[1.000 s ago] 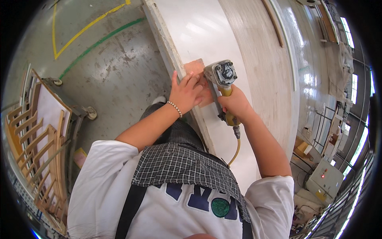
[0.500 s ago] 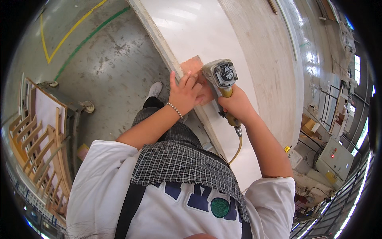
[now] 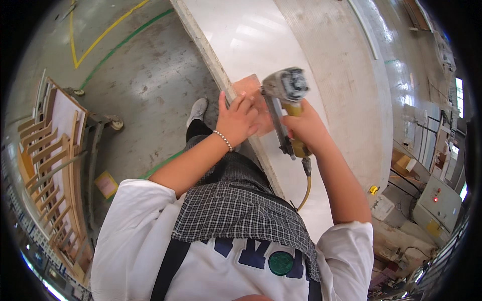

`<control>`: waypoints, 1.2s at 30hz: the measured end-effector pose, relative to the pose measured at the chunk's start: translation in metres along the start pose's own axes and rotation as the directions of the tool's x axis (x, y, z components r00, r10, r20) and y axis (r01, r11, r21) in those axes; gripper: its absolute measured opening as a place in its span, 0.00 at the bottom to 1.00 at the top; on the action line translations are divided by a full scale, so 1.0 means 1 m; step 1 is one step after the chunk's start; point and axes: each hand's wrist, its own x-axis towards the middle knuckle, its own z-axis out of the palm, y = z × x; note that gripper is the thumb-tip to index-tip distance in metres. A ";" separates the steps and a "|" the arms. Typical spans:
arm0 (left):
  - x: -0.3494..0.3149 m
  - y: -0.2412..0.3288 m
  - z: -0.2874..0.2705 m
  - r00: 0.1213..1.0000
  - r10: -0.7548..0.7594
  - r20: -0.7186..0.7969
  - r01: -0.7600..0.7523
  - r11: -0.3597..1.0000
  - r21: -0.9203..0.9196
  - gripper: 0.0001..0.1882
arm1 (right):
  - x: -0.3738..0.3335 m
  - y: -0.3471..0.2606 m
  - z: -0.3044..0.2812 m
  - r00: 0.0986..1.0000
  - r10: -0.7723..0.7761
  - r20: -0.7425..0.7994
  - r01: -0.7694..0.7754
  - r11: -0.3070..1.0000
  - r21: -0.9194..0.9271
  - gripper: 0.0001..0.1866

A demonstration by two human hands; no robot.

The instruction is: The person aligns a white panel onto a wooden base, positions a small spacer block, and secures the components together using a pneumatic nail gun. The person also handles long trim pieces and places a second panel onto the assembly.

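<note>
My right hand (image 3: pixel 307 129) is wrapped round the yellow-brown grip of an air stapler or nail gun (image 3: pixel 288 84); which of the two I cannot tell. Its slim magazine points back towards me, and its nose is near the edge of a pinkish-orange sheet (image 3: pixel 247 85). That sheet lies on a long white panel (image 3: pixel 271 42), close to the panel's raised left border. Fingers spread, my left hand (image 3: pixel 238 120) rests on the sheet and that border. A beaded bracelet circles the left wrist.
From the tool's grip a yellowish air hose (image 3: pixel 307 193) runs down towards me. At left stands a wheeled rack (image 3: pixel 55 150) with wooden slats. A control box (image 3: pixel 436 203) with a red light is at right. A yellow and green line crosses the floor.
The tool has lifted and shifted slightly right, away from the sheet, its head blurred by motion. My left hand stays on the sheet. The whole view has shifted slightly.
</note>
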 end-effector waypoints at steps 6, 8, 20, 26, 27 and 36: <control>0.005 0.044 -0.022 0.970 0.224 0.089 -0.167 0.889 -0.426 0.42 | -0.050 0.046 -0.060 0.991 0.016 -0.130 0.081 0.705 0.705 0.22; 0.015 0.051 -0.032 0.953 0.303 0.021 -0.208 0.700 -0.684 0.45 | -0.055 0.057 -0.080 0.985 -0.141 -0.098 0.147 0.399 0.905 0.29; 0.068 0.052 -0.037 0.753 0.597 -0.278 -0.650 0.604 -0.461 0.18 | -0.035 0.113 -0.070 0.985 -0.114 -0.133 0.132 -0.020 0.991 0.37; 0.054 0.053 -0.041 0.828 0.543 -0.142 -0.524 0.658 -0.541 0.17 | -0.042 0.111 -0.061 0.981 -0.079 -0.175 0.175 -0.011 0.985 0.36; 0.050 0.052 -0.043 0.815 0.556 -0.162 -0.539 0.626 -0.563 0.17 | -0.043 0.110 -0.061 0.976 -0.098 -0.195 0.192 -0.041 0.980 0.36; 0.011 0.025 -0.047 0.702 0.706 -0.094 -0.616 0.536 -0.577 0.19 | -0.061 0.099 -0.075 0.932 -0.140 -0.335 0.350 0.108 0.930 0.36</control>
